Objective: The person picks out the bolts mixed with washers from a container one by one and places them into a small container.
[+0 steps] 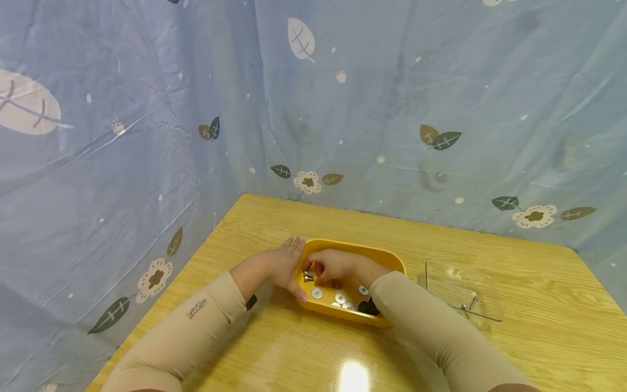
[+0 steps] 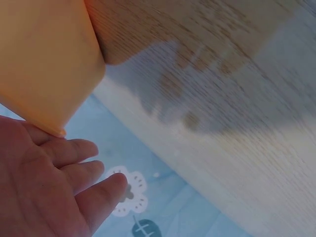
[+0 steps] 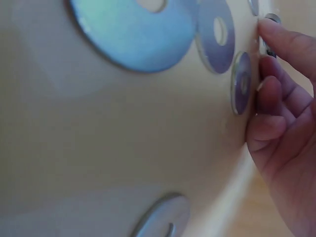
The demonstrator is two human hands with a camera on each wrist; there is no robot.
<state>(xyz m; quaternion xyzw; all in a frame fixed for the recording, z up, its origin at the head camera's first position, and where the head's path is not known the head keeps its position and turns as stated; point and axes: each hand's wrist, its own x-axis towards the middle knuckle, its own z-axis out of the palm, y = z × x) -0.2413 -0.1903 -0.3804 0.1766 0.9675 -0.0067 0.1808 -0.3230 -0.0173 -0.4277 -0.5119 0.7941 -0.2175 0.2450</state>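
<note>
A yellow plastic bin (image 1: 352,245) sits on the table. My left hand (image 1: 284,267) rests against its left end with fingers extended; in the left wrist view, the fingers lie along the rim of the bin (image 2: 54,64). My right hand (image 1: 333,267) reaches inside, thumb and fingertips bent around small silver metal pieces (image 1: 308,277) that look like bolts, at the left end. I cannot tell whether they are pinched. Several flat washers (image 1: 340,298) lie scattered on the bin's floor. In the right wrist view, washers (image 3: 216,37) lie beside my curled fingers (image 3: 269,127).
Small black pieces (image 1: 368,306) lie at the bin's near right corner, partly behind my right forearm. Right of the bin stands a clear plastic box (image 1: 482,288) with a metal piece (image 1: 467,308) by its near side. A blue patterned curtain (image 1: 392,109) hangs behind the wooden table (image 1: 274,348).
</note>
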